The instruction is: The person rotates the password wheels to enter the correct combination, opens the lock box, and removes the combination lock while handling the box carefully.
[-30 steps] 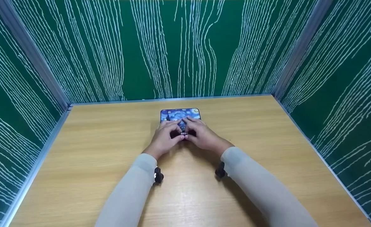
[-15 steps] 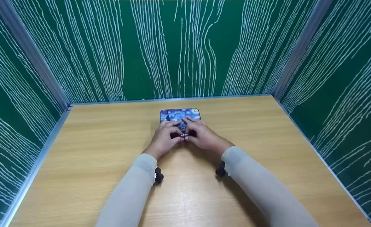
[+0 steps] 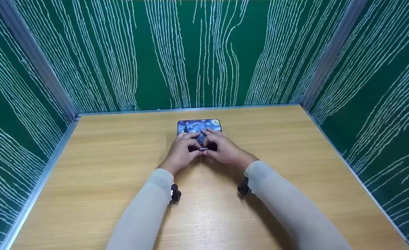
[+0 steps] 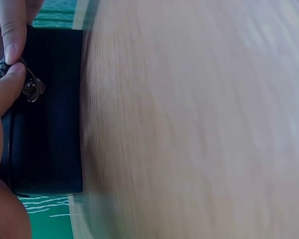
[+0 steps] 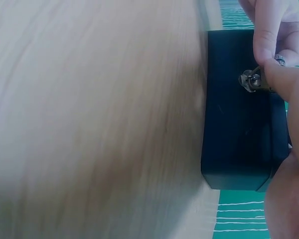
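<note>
Left hand and right hand pinch opposite ends of small silvery metal padlock with ridged dials, at front of dark rectangular box with swirling blue lid on pale wooden bench. Risk: fingertips could slip, padlock being tiny; uneven pull could skid box. Head view shows lid picture; wrist views show plain dark front and metal hasp instead.

A closed, blue-lidded dark box sits on the table, a dialled lock at its clasp.
</note>
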`<move>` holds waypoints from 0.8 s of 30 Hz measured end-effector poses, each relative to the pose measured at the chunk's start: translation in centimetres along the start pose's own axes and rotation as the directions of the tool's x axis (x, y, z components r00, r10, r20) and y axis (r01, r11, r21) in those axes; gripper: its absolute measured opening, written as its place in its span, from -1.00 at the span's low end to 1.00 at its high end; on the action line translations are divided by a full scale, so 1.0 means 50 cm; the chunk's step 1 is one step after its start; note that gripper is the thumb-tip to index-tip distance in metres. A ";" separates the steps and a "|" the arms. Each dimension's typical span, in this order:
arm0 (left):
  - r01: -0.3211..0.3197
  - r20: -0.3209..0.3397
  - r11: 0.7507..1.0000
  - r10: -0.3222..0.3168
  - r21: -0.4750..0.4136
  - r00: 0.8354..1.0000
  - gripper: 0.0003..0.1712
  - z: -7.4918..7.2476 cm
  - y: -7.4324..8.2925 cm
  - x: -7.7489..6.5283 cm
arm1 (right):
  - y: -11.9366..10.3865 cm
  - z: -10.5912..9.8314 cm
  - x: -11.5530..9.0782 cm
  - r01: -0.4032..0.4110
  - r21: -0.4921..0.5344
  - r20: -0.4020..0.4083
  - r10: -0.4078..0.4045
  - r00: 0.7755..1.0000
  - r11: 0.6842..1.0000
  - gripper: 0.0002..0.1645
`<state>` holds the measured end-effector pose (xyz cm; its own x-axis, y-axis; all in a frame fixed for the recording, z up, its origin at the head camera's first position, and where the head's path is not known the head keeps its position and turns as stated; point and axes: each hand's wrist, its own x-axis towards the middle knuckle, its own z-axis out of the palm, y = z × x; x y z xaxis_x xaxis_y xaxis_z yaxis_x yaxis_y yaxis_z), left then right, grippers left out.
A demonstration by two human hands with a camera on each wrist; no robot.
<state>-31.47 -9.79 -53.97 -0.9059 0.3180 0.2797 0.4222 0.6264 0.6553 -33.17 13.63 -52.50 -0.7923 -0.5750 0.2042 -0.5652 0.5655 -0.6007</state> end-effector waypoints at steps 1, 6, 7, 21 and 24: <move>0.000 0.001 1.000 0.000 -0.001 1.000 -0.90 0.000 0.000 0.000 | 0.001 0.000 0.000 0.004 0.003 -0.002 -0.004 1.000 1.000 -0.86; 0.000 0.011 1.000 0.000 -0.003 1.000 -0.93 -0.003 0.002 -0.001 | 0.001 -0.001 -0.001 0.006 0.025 -0.008 -0.006 1.000 1.000 -0.86; 0.001 0.012 1.000 -0.001 -0.003 1.000 -0.93 -0.003 0.003 -0.001 | 0.000 -0.001 -0.001 0.006 0.027 -0.008 -0.006 1.000 1.000 -0.86; -0.012 0.012 1.000 0.012 0.018 1.000 -0.88 -0.002 -0.001 0.001 | -0.001 0.000 0.000 0.046 -0.002 -0.006 -0.046 0.999 0.999 -0.89; -0.009 0.014 1.000 0.009 0.018 1.000 -0.89 -0.003 -0.001 0.001 | -0.001 0.000 0.000 0.044 0.005 -0.005 -0.044 0.999 0.999 -0.87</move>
<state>-31.52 -9.89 -53.89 -0.9016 0.3332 0.2759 0.4310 0.6361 0.6400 -33.14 13.64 -52.47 -0.7678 -0.5964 0.2342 -0.5982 0.5364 -0.5953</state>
